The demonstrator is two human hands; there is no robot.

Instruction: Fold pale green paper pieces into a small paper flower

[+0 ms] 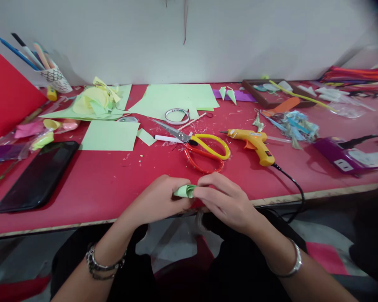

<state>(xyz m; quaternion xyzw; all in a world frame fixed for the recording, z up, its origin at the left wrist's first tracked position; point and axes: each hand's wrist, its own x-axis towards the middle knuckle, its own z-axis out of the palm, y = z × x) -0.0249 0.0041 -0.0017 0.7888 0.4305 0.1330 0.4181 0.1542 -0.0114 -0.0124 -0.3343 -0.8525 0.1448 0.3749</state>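
Head view. Left hand (159, 197) and right hand (222, 197) meet at the near edge of the red surface (107, 180). Both are closed around one small piece of rolled green paper (185, 191), pinched between the fingertips of each; the roll sits between the two hands, just above the surface edge. Bracelet on the left wrist, bangle on the right.

Just beyond the hands: scissors (201, 147) with one yellow and one orange handle loop, lying flat, blades pointing left, a white pen (166, 138) lying under the blades. Right of them a yellow glue gun (255, 142) on its side, black cord running off the near edge. A tape ring (177, 115) lies behind the scissors, resting on large light green sheets (176, 100).

Left side: one green rectangle sheet (110, 135), a black phone (39, 176) face up near it, a yellow paper flower (93, 100) further back, and a cup of brushes (55, 77) by the wall. A red board (6, 92) leans at far left.

Right side: a purple power strip (340, 155), well apart from the hands, and a brown tray (264, 98) of scraps toward the back.
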